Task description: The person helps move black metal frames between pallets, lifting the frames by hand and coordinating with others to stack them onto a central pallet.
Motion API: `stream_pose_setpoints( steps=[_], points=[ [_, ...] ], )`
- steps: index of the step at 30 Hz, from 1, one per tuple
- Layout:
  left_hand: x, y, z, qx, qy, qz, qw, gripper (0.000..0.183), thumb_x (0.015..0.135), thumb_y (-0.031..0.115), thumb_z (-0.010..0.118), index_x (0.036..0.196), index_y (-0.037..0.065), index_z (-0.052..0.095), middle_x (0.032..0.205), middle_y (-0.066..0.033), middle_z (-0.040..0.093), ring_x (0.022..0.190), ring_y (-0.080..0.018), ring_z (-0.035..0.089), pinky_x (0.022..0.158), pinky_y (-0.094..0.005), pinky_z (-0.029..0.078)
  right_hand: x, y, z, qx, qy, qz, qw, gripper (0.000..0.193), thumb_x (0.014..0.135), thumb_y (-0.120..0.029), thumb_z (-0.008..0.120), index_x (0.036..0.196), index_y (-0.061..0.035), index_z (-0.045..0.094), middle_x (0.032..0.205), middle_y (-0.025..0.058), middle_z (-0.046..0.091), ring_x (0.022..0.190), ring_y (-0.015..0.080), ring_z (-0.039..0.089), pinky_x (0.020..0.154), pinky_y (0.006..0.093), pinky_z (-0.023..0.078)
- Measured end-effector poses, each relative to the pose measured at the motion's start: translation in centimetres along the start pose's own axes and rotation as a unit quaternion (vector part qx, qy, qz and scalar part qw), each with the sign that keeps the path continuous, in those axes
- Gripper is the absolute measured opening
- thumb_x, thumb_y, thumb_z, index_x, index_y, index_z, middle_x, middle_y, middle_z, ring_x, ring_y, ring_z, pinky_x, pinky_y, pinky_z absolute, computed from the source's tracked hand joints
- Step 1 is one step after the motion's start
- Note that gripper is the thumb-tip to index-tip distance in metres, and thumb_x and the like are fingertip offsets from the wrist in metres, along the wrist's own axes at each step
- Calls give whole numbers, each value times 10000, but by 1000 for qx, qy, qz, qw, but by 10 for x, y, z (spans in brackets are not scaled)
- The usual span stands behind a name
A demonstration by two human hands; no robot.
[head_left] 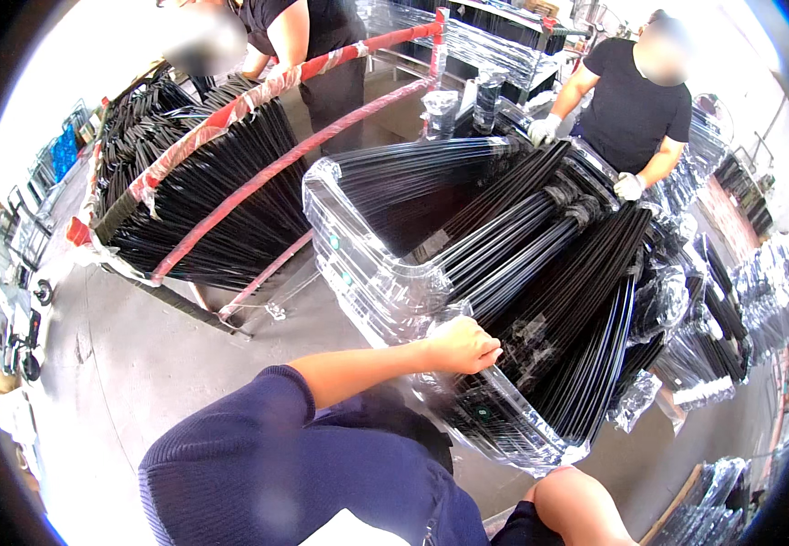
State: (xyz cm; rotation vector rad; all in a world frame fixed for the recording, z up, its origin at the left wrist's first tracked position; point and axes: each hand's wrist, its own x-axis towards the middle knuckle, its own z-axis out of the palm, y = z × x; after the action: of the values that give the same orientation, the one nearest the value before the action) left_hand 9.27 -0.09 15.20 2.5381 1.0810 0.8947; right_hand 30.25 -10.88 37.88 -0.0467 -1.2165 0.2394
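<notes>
My left hand (463, 347) is closed in a fist over the near edge of a rack, round its film-wrapped rail (526, 414); my palm and most of the fingers' undersides are hidden. Long, thin black strips (585, 318) lie in bundles inside the rack. Clear plastic film (353, 237) covers its rounded side on the left. Of my right arm (576, 505), only a bare part shows at the lower edge, and the hand is out of the picture. Across the rack, a co-worker in white gloves (629, 187) has both hands at the far ends of the bundles.
To the left stands another rack with red-wrapped rails (294, 168), full of black strips (221, 196). A second person (330, 55) bends behind it. Film-wrapped bundles (686, 346) crowd the right side. Grey floor (139, 364) shows at the left.
</notes>
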Motion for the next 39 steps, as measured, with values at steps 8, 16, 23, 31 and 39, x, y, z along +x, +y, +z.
stream_pose_setpoints(
  steps=[8, 16, 23, 31, 39],
  points=[
    [20, 17, -40, -224, -75, -126, 963, 201, 804, 204, 561, 927, 77, 658, 818, -112, 650, 745, -194, 632, 698, -297, 487, 16, 12, 13, 71, -61, 46, 995, 381, 837, -314, 516, 1173, -145, 453, 993, 114, 501, 896, 250, 464, 773, 440, 370],
    [29, 149, -225, -187, 195, 216, 938, 360, 710, 92, 622, 1056, 6, 573, 974, -146, 608, 949, -290, 571, 844, -396, 441, 20, 16, 66, -107, 69, -93, 987, 453, 676, -329, 692, 991, -82, 479, 819, -14, 302, 850, 150, 306, 804, 397, 203],
    [32, 171, -244, -210, 240, 301, 899, 306, 726, 112, 612, 1014, 14, 580, 952, -139, 609, 947, -287, 570, 856, -410, 429, 33, 14, 67, -26, 9, -128, 991, 447, 687, -335, 684, 1020, -105, 495, 902, 6, 371, 899, 167, 350, 867, 416, 214],
    [34, 150, -252, -194, 305, 329, 872, 250, 744, 134, 602, 967, 22, 588, 927, -131, 610, 944, -284, 570, 871, -425, 416, 43, 21, 79, -1, 8, -139, 990, 437, 711, -327, 660, 1059, -112, 508, 1019, 37, 466, 971, 190, 404, 951, 446, 227],
    [26, 77, -234, -169, 387, 187, 887, 201, 762, 156, 591, 919, 31, 596, 902, -123, 611, 941, -281, 569, 885, -440, 402, -28, 89, 43, -233, -244, 107, 935, 380, 842, -250, 536, 1109, 13, 473, 1051, 199, 543, 966, 279, 535, 851, 449, 420]
  ],
)
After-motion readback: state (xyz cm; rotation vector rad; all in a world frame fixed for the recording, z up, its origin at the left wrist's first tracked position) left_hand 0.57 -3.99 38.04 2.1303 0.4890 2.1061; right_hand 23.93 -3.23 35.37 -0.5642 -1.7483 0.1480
